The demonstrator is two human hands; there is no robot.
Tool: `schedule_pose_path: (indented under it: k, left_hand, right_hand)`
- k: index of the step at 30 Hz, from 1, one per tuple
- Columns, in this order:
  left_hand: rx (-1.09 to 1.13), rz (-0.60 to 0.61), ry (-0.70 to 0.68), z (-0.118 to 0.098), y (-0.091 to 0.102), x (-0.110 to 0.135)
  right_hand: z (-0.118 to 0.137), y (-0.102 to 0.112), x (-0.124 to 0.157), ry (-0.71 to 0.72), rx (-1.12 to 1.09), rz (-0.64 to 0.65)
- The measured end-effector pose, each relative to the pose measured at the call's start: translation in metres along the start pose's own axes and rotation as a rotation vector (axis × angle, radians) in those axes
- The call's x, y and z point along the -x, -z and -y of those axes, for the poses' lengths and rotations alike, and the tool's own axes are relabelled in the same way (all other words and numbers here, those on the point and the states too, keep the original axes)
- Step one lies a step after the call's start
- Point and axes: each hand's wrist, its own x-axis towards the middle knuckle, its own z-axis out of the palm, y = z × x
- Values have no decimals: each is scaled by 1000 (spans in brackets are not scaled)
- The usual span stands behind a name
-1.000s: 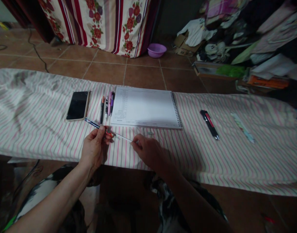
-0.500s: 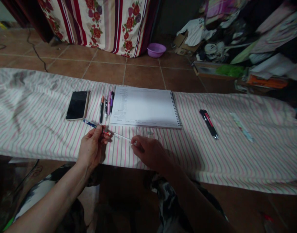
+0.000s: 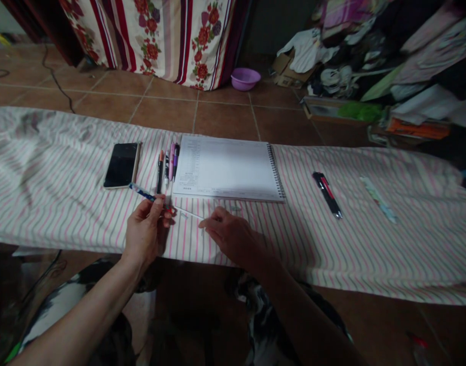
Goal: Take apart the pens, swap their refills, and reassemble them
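Note:
My left hand (image 3: 144,226) is closed round a dark blue patterned pen barrel (image 3: 141,191) with an orange-red part at its lower right end. From that end a thin whitish pen refill (image 3: 189,212) reaches across to my right hand (image 3: 230,231). The fingertips of my right hand pinch the far end of the refill. A small clear piece (image 3: 184,215) lies on the cloth just below the refill. Beyond my left hand several pens (image 3: 166,168) lie side by side, next to an open spiral notebook (image 3: 228,168).
A striped cloth (image 3: 370,254) covers the long low table. A phone (image 3: 122,165) lies at the left. On the right are black pens (image 3: 328,194) and a pale patterned pen (image 3: 379,200). A purple basin (image 3: 246,79) stands on the tiled floor behind.
My right hand has shifted slightly left, toward my left hand, and its fingers have closed in more. The blue barrel's far end has risen a little toward the phone.

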Motion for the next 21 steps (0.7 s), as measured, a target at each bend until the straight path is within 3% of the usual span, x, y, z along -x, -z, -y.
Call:
schedule_pose_path:
  k: [11, 21]
  left_hand:
    - [-134, -27, -30, 4, 4, 1]
    - [-64, -1, 0, -1, 4, -1]
  right_hand:
    - [6, 0, -6, -20, 18, 38]
    - [8, -6, -14, 12, -22, 26]
